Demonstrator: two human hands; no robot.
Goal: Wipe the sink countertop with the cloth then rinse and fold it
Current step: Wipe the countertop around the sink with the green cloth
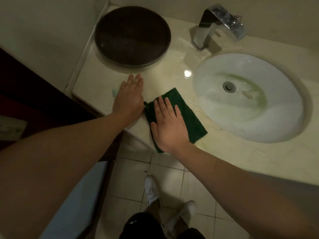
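A dark green cloth (189, 116) lies flat and folded on the cream marble countertop (96, 83), close to its front edge, left of the white oval sink (259, 121). My right hand (168, 125) rests flat on the cloth with fingers stretched out, covering its left part. My left hand (129, 99) lies palm down on the bare countertop just left of the cloth, fingers straight and together, touching the cloth's left corner.
A round dark brown tray (132, 34) sits at the back left of the counter. A chrome faucet (217, 25) stands behind the sink. The counter shines wet near the sink rim. Below are floor tiles and my white shoes (151, 188).
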